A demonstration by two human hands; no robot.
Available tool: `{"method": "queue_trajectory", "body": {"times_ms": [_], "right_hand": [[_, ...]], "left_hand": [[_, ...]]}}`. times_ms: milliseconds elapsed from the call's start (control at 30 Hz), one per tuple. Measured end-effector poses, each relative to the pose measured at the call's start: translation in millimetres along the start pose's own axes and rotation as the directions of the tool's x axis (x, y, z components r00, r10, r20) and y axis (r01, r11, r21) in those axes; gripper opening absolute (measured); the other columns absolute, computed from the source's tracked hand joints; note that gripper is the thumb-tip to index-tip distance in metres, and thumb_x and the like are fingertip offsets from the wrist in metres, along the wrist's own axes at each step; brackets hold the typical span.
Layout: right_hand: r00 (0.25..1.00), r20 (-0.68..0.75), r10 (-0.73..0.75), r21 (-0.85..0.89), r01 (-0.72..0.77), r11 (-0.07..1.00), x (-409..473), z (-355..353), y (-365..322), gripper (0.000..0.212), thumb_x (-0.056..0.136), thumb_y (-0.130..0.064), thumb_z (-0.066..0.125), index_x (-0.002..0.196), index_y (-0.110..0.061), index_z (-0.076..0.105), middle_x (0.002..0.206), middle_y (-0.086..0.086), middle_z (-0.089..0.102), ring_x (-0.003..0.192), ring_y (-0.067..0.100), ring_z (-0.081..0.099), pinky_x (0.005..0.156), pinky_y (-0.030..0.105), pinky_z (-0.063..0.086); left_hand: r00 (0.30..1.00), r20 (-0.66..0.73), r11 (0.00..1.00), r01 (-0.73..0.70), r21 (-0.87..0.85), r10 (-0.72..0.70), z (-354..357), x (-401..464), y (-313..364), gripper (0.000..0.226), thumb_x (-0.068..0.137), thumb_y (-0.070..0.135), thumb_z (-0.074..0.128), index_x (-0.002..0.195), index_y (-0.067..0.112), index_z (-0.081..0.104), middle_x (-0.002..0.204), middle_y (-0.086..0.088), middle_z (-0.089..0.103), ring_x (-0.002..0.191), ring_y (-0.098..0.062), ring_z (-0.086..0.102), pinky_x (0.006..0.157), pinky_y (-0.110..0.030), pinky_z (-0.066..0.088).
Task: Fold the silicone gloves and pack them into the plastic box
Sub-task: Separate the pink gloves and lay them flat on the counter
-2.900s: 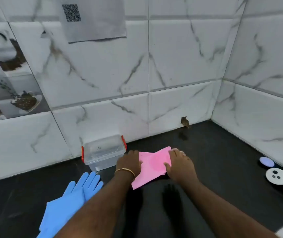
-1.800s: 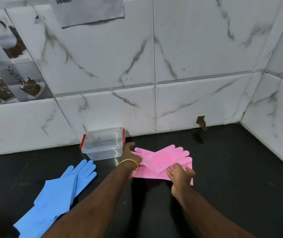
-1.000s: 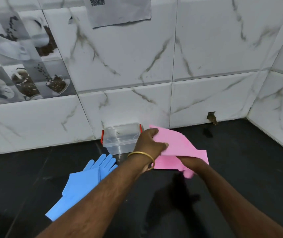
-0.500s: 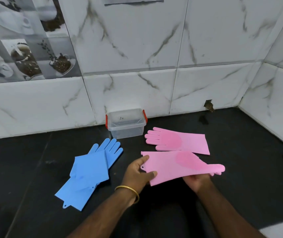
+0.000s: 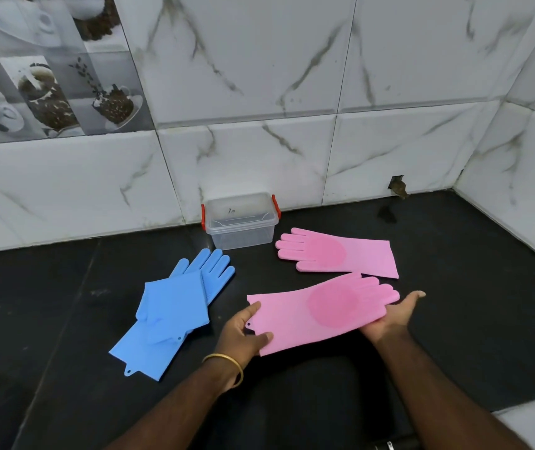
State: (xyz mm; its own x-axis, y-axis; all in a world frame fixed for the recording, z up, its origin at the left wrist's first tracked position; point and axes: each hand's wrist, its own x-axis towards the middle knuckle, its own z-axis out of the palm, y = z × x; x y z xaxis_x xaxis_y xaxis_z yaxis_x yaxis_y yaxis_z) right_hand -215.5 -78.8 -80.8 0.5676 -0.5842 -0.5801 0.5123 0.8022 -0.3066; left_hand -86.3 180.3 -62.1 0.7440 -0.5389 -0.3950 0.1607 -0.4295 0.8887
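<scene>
Left hand (image 5: 243, 332) pinches cuff of flat pink silicone glove (image 5: 318, 311). Right hand (image 5: 392, 315), fingers spread, supports its finger end from beneath, above black bench (image 5: 65, 319).

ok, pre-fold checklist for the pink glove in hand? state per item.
1. Held pink silicone glove spread flat: ok.
2. Left hand pinches its cuff: ok.
3. Right hand supports its finger end from below: ok.
4. Second pink silicone glove clear of the fold area on the black counter: ok.
5. Clear plastic box with red clips open: cannot tell.
6. Blue silicone gloves packed: not ok, lying beside the box.
</scene>
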Motion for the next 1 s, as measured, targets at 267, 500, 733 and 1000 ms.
{"method": "queue_trajectory", "body": {"times_ms": [267,500,733,1000], "right_hand": [[0.999,0.021,-0.041,-0.250,0.044,0.967,7.5,-15.6,-14.8,0.078,0.077,-0.074,0.056,0.122,-0.010,0.059,0.111,0.012,0.069,0.101,0.029,0.066,0.085,0.044,0.051],[0.871,-0.123,-0.476,-0.745,0.236,0.624,39.2,-12.0,-55.7,0.031,0.091,-0.019,0.065,0.117,-0.001,0.060,0.105,0.014,0.066,0.092,0.027,0.066,0.072,0.036,0.055],[0.800,-0.050,-0.598,-0.996,-0.085,-0.030,77.7,10.9,-81.4,0.059,0.079,-0.041,0.075,0.120,-0.001,0.063,0.123,0.023,0.064,0.112,0.043,0.059,0.097,0.045,0.047],[0.943,-0.001,-0.333,-0.979,0.068,0.194,117.6,48.3,-94.4,0.036,0.081,-0.007,0.072,0.115,-0.001,0.063,0.106,0.023,0.068,0.078,0.029,0.062,0.070,0.040,0.054]], "left_hand": [[0.999,-0.041,0.981,0.023,0.194,-0.015,-1.6,7.1,-17.3,0.072,0.082,0.008,0.073,0.144,0.027,0.042,0.146,-0.001,0.043,0.125,-0.018,0.046,0.108,-0.032,0.040],[0.985,-0.157,0.949,-0.022,0.315,0.076,7.7,14.1,-20.4,0.042,0.078,0.023,0.079,0.117,0.023,0.063,0.125,0.003,0.050,0.114,-0.015,0.052,0.097,-0.027,0.046],[0.944,-0.243,0.818,-0.048,0.573,0.225,32.4,16.9,1.2,0.027,0.075,0.048,0.074,0.094,0.036,0.060,0.126,0.010,0.048,0.121,-0.013,0.044,0.102,-0.031,0.041],[0.970,-0.034,0.826,-0.186,0.533,0.241,86.5,26.9,33.6,0.026,0.078,0.046,0.072,0.098,0.038,0.058,0.120,0.019,0.046,0.116,-0.004,0.046,0.104,-0.024,0.040]]}}
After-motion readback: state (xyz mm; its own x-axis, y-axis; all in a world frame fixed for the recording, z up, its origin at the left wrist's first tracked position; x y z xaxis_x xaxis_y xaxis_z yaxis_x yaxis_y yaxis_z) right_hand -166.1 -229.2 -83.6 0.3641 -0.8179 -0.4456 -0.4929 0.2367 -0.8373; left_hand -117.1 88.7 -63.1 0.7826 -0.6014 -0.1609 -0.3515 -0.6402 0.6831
